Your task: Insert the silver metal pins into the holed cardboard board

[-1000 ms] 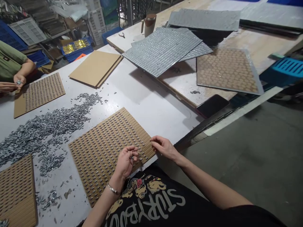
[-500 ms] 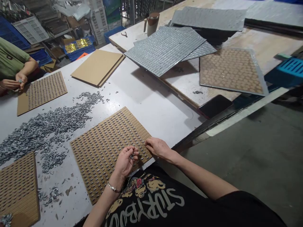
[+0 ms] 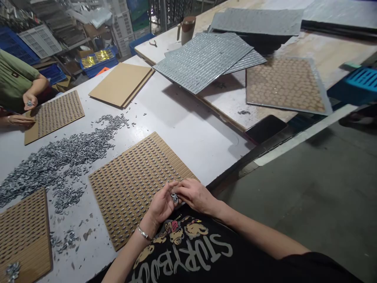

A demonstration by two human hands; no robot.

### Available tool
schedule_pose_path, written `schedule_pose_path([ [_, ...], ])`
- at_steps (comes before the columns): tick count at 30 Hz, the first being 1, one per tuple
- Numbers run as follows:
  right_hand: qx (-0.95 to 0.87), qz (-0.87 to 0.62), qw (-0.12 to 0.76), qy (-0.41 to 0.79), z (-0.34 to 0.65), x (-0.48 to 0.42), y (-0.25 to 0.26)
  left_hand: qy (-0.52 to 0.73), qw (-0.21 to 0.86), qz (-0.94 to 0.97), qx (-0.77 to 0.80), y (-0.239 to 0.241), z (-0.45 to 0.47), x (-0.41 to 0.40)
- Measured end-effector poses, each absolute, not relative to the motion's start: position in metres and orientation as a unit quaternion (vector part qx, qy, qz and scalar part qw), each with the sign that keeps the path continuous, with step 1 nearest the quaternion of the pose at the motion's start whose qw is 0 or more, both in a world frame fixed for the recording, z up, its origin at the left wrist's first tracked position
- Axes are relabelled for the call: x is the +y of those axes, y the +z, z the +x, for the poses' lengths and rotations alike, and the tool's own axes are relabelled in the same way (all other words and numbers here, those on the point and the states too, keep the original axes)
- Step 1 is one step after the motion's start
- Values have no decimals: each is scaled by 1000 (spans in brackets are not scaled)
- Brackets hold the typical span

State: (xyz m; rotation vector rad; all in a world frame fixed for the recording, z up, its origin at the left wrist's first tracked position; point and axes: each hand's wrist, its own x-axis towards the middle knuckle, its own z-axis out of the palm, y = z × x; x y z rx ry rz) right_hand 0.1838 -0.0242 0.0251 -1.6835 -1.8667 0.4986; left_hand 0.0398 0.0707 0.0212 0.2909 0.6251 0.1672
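Observation:
A brown slotted board (image 3: 132, 184) lies on the white table (image 3: 182, 129) in front of me, many of its slots filled with small silver pieces. My left hand (image 3: 160, 206) is cupped at the board's near right corner, holding a few silver pieces (image 3: 174, 197). My right hand (image 3: 193, 194) meets it, fingertips pinched at those pieces. A long heap of loose silver pieces (image 3: 59, 157) spreads over the table to the left of the board.
Another slotted board (image 3: 23, 236) lies at the near left, and a person in green (image 3: 17, 84) works at a third one (image 3: 55, 114) far left. Plain cardboard sheets (image 3: 120, 83), silver patterned sheets (image 3: 203, 59), a mug (image 3: 187, 29) and a dark phone (image 3: 265, 129) lie beyond.
My right hand has moved from the board's right edge to my left hand, and its fingertips now pinch at the pieces held there. The left hand has shifted slightly right.

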Motion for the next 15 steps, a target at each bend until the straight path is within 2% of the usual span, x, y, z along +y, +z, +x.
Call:
schedule_pose_path([
  [3, -672, -635, 308, 223, 185, -30, 21, 57, 944, 157, 286, 23, 40, 66],
  [7, -516, -704, 392, 291, 198, -37, 13, 18, 923, 192, 331, 23, 37, 66],
  [12, -385, -744, 405, 366, 211, -38, -4, 70, 883, 202, 417, 18, 29, 78],
  [15, -395, -733, 406, 377, 208, -34, -11, 88, 868, 210, 441, 18, 25, 84],
])
